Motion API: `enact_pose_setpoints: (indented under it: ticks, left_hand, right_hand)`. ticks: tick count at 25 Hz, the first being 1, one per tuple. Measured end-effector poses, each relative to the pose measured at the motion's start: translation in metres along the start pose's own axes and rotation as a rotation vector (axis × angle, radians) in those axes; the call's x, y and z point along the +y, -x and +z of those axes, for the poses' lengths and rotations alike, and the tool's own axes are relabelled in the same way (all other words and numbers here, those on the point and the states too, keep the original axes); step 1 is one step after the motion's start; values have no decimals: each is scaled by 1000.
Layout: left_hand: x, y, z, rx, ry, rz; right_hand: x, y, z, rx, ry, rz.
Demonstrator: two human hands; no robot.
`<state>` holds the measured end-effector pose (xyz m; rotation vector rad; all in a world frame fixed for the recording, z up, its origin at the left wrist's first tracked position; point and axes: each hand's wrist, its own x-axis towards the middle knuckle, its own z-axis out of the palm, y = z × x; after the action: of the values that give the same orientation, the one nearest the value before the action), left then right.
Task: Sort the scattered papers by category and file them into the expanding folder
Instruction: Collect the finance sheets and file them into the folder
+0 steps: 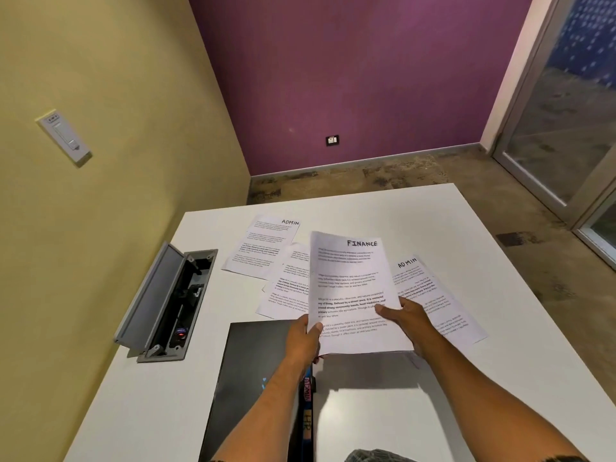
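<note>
Both hands, left hand and right hand, pinched the white printed sheet headed FINANCE at its near edge, raised over the black expanding folder on the white desk, likely to read its category. 2 ADMIN sheets lay beyond.

Both bare forearms reach forward, close together. The left hand pinches with its thumb on top, and the right hand grips likewise, fingers underneath.
</note>
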<state>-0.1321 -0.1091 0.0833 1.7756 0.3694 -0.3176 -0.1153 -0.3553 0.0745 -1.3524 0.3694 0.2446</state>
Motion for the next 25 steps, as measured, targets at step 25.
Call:
enact_pose_setpoints:
  ticks: [25]
  left_hand:
    - [-94,54,-57,285,-541,-106]
  right_hand:
    - [79,18,-10,9,221,121]
